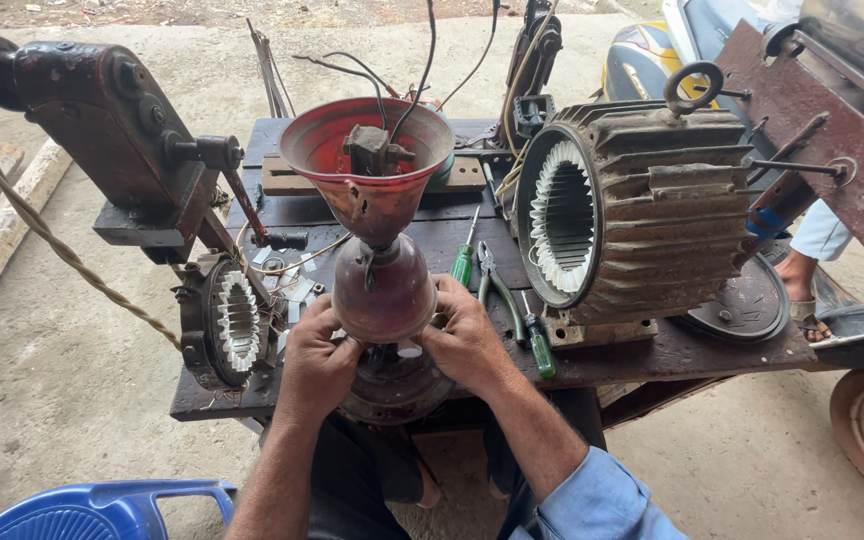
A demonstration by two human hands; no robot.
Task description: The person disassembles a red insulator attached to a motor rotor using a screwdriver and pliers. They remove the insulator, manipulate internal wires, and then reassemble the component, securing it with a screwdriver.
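Note:
A worn red fan assembly stands upright on the dark workbench: a rounded red motor cover with a funnel-shaped red canopy above it, wires coming out of the top. Both my hands grip the lower edge of the rounded cover, where it meets a dark round base. My left hand holds it from the left. My right hand holds it from the right. My fingertips are hidden behind the cover.
A large ribbed motor stator housing lies on its side at right. A small stator sits at left under a rusty winding machine. Green screwdrivers and pliers lie beside my right hand. A blue plastic chair stands at bottom left.

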